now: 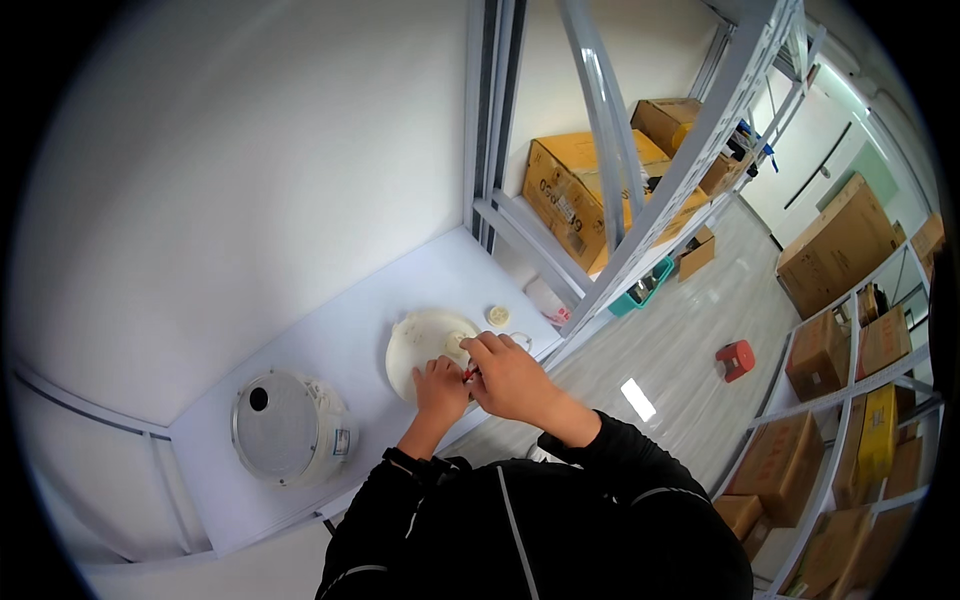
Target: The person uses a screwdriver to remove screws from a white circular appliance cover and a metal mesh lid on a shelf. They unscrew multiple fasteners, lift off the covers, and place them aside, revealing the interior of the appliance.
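White tabletop (350,320), labelled drum (283,430), hands (508,380)

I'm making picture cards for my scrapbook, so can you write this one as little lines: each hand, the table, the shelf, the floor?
Left hand: fingers at a small red thing, over the white round dish
Right hand: close beside it, at the red thing too
Table: white drum with a dark hole
Shelf: cardboard box
Floor: red stool
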Tool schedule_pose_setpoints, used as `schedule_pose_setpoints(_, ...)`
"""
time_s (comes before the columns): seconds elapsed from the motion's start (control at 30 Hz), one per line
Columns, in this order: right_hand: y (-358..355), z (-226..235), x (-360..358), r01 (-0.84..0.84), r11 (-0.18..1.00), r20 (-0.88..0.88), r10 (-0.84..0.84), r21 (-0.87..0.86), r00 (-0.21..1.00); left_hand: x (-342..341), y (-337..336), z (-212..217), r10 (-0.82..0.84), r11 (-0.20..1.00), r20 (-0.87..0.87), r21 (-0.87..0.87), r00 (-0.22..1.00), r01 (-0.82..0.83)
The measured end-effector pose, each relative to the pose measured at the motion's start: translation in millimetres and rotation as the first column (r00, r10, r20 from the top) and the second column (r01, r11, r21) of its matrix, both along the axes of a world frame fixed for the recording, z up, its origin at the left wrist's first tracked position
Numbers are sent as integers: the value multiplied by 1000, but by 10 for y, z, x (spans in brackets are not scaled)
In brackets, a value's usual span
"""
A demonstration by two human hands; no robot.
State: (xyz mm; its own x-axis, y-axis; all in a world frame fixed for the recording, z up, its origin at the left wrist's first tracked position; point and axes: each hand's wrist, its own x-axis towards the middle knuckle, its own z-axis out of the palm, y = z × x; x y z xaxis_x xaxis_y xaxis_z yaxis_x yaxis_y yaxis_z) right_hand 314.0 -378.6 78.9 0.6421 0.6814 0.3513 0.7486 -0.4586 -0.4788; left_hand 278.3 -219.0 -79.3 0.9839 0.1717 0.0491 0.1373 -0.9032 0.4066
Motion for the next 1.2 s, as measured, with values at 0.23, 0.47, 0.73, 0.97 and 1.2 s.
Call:
schedule_pose_setpoints(0.23, 45, -100, 32, 111, 965, -91, -136, -239, 987, 11, 36, 109, -80, 997, 6, 20, 997, 80)
schedule_pose_setpoints(0.47, 32, -211, 92, -73, 997, 180, 68, 21, 981, 23, -36, 117, -102, 992, 6, 80, 995, 101)
schedule_pose_setpoints(0.73, 16, -154, 83, 23, 984, 5, -23, -177, 1000, 75, 2, 57, -132, 981, -86, 130, 987, 142)
schedule_pose_setpoints(0.97, 27, 12, -45, 92, 978, 59, -83, -185, 995, 67, 31, 83, -125, 987, -181, 78, 976, 141)
schedule_pose_setpoints(1.2, 31, -153, 86, 35, 985, 85, -20, -169, 996, 104, 3, 125, -121, 988, -230, 63, 966, 139)
